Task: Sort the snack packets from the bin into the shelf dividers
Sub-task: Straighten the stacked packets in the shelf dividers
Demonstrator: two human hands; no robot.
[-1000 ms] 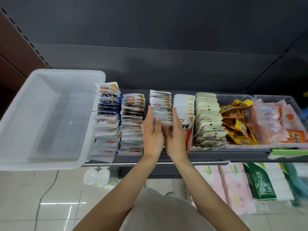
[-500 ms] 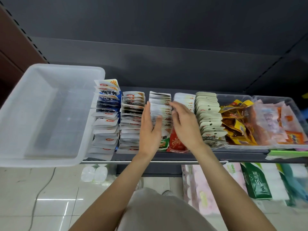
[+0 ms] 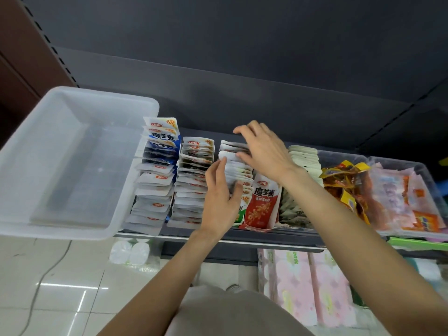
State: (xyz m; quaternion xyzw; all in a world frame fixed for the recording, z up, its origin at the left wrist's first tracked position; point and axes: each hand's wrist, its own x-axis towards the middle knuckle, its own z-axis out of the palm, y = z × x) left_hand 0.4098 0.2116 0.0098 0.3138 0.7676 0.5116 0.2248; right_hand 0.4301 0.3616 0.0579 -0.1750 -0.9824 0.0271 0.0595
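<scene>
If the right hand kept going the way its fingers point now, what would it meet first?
The right hand reaches up and left over the middle row of packets. Straight on, its fingers would probably pass the row's back end and meet the dark back panel of the shelf; depth is unclear.

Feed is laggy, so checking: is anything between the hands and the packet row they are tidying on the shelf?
Nothing visible. The left hand already touches the left side of the middle packet row, and the right hand reaches over its back end. The white bin sits off to the left.

Dark grey shelving back panel (image 3: 242, 57), brown wall (image 3: 21, 52) at left, glossy pale floor tiles (image 3: 48, 287) below.
</scene>
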